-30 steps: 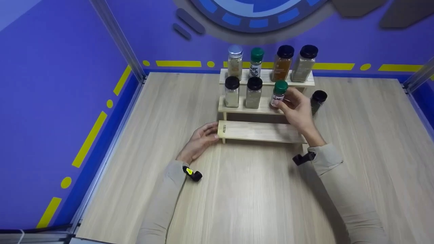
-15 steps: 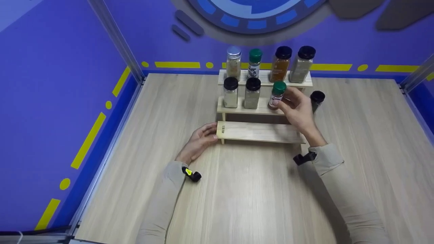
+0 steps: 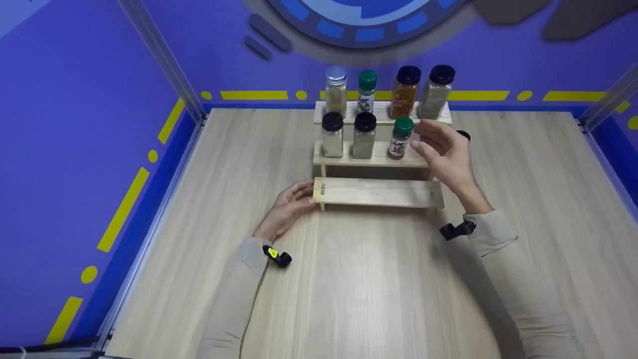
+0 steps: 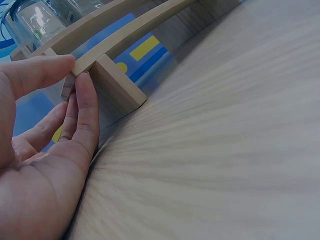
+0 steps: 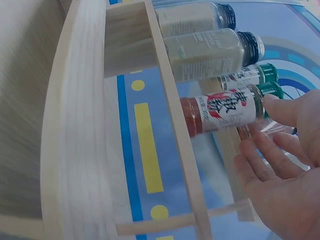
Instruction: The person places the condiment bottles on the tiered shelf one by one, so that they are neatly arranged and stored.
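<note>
A three-tier wooden rack (image 3: 379, 193) stands on the table. At the left end of its bare lowest shelf, my left hand (image 3: 286, 209) pinches the board; the left wrist view puts the thumb on top and fingers (image 4: 86, 107) below. On the middle shelf stands a small green-capped spice jar (image 3: 398, 145) with reddish contents and a printed label (image 5: 227, 107). My right hand (image 3: 451, 159) is just right of this jar, thumb and fingers spread, holding nothing. Two black-capped spice jars (image 3: 364, 137) occupy the same shelf further left.
Several spice jars line the top shelf, among them an orange-brown one (image 3: 403, 94) and a silver-capped one (image 3: 336, 92). Behind my right hand shows the black cap (image 3: 463, 135) of another jar, mostly hidden. Blue panels (image 3: 99, 149) bound the table at the left and back.
My right hand has let go of the green-capped jar and moved slightly right, leaving it upright on the middle shelf. The left hand keeps its hold on the rack. The head view has shifted a little.
</note>
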A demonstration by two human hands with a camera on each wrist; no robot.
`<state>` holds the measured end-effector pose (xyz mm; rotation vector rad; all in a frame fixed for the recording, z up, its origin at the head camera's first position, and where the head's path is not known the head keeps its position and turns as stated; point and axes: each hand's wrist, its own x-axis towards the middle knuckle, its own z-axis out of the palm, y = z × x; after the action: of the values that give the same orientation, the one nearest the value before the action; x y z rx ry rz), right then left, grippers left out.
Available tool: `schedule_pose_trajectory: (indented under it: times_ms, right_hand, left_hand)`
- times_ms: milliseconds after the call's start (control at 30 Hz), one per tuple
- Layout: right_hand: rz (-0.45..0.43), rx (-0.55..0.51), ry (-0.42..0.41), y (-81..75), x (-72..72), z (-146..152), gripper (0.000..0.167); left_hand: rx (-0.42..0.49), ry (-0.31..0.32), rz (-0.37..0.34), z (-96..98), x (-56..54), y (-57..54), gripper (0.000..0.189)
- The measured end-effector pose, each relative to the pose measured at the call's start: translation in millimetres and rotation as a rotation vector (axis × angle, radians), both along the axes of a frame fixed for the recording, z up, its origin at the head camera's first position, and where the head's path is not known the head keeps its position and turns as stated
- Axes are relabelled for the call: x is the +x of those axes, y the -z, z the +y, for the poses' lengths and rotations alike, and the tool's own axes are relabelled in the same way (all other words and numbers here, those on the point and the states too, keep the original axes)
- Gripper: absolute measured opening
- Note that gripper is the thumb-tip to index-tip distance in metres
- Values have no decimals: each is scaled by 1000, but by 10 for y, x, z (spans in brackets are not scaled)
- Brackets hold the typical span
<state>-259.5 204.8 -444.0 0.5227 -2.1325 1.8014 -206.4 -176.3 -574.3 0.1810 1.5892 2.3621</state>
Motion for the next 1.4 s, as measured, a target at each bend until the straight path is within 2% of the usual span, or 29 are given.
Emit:
schedule_pose_trajectory:
  times_ms: [533, 767, 900, 1400]
  right_hand:
    - [21, 19, 99, -82, 0, 378, 44]
    - [58, -4, 157, -174, -68, 609, 45]
    - [41, 1, 180, -201, -104, 701, 44]
    - [-49, 72, 264, -29, -212, 875, 45]
  left_hand:
    - [-26, -10, -6, -33, -25, -24, 66]
    - [-27, -6, -10, -9, -13, -8, 65]
    - [-18, -13, -9, -11, -7, 1, 65]
    - [-22, -20, -13, 2, 6, -4, 67]
